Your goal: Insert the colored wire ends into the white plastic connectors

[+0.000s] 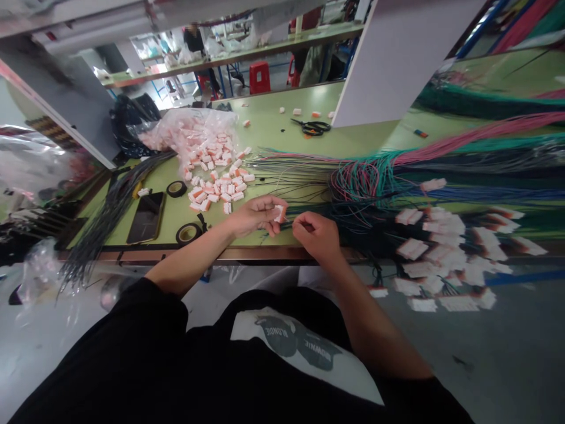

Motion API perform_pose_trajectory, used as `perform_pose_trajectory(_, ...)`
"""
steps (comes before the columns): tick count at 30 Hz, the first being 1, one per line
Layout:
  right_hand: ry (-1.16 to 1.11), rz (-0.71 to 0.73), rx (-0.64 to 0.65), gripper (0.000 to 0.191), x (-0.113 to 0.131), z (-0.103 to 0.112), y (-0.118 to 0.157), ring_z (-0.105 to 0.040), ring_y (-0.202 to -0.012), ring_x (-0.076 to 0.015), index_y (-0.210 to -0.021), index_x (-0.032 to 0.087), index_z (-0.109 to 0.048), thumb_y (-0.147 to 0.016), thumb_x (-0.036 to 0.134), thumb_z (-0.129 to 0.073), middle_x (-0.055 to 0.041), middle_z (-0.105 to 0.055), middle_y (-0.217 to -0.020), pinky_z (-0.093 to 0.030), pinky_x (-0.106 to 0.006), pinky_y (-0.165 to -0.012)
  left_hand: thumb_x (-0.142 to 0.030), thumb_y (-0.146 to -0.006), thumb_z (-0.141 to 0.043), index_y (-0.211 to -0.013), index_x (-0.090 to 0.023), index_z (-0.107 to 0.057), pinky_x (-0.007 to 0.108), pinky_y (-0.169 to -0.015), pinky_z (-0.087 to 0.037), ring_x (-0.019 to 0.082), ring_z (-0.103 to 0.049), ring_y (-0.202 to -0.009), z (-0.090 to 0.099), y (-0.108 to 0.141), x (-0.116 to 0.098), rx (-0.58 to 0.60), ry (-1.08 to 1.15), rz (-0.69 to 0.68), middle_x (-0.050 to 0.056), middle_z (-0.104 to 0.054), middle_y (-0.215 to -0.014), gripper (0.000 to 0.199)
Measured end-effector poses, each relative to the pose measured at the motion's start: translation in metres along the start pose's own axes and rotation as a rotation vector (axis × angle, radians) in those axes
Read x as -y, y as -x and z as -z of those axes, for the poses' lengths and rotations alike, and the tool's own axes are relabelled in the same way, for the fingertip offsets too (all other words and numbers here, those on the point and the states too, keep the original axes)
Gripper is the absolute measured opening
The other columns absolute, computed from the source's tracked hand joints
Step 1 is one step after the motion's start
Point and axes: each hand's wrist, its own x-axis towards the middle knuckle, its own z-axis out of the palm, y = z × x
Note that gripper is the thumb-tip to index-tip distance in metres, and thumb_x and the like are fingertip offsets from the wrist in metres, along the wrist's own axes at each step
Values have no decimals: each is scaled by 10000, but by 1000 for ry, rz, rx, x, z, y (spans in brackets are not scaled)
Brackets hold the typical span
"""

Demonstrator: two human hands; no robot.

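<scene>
My left hand (256,216) is closed on a small white and orange connector (279,214) near the table's front edge. Just to its right, my right hand (316,234) has its fingers pinched together beside the connector; what they hold is too small to make out. Thin dark wires (295,189) lie behind both hands. A pile of loose white and orange connectors (218,187) sits beyond my left forearm, spilling from a clear plastic bag (194,125). To the right, many connectors with wires (445,253) hang over the front edge.
A phone (146,218), two black tape rolls (188,234) and a dark wire bundle (117,206) lie on the left. Black scissors (312,127) are at the back. Pink, green and blue wire bundles (463,141) stretch rightward past a white upright panel (392,59).
</scene>
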Motion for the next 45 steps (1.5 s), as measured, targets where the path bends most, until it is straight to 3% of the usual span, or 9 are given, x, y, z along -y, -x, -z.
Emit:
perform_pose_trajectory(13, -33, 34, 37, 116, 2, 2, -1, -420, -484, -97, -546, 199, -494, -637, 251, -445, 20, -505, -504, -316, -225, -506, -402, -631, -733, -954, -135, -516, 201, -480, -475, 96, -605, -525, 0, -1, 1, 28, 31, -53, -29, -574, -663, 472)
perform_pose_trajectory(21, -20, 29, 50, 113, 4, 2, -2, -407, -477, -95, -537, 201, -487, -629, 245, -438, 22, -496, -496, -317, -222, -506, -393, -661, -708, -906, -127, -524, 194, -501, -476, 71, -587, -511, -3, -3, 4, 25, -115, -99, -39, -558, -650, 406)
perform_pose_trajectory(33, -96, 19, 85, 121, 3, 3, -2, -445, -527, -101, -591, 196, -509, -681, 248, -447, 11, -545, -568, -343, -217, -527, -448, -643, -708, -925, -132, -500, 206, -512, -490, 85, -602, -525, -2, -6, 13, -20, -88, -140, -35, -566, -651, 472)
perform_pose_trajectory(45, -37, 28, 92, 145, 3, -1, -3, -475, -566, -112, -612, 190, -536, -709, 254, -448, -2, -569, -599, -358, -229, -567, -353, -704, -668, -869, -137, -480, 204, -530, -495, 68, -585, -526, -11, -8, 20, -44, -123, -158, -49, -551, -639, 331)
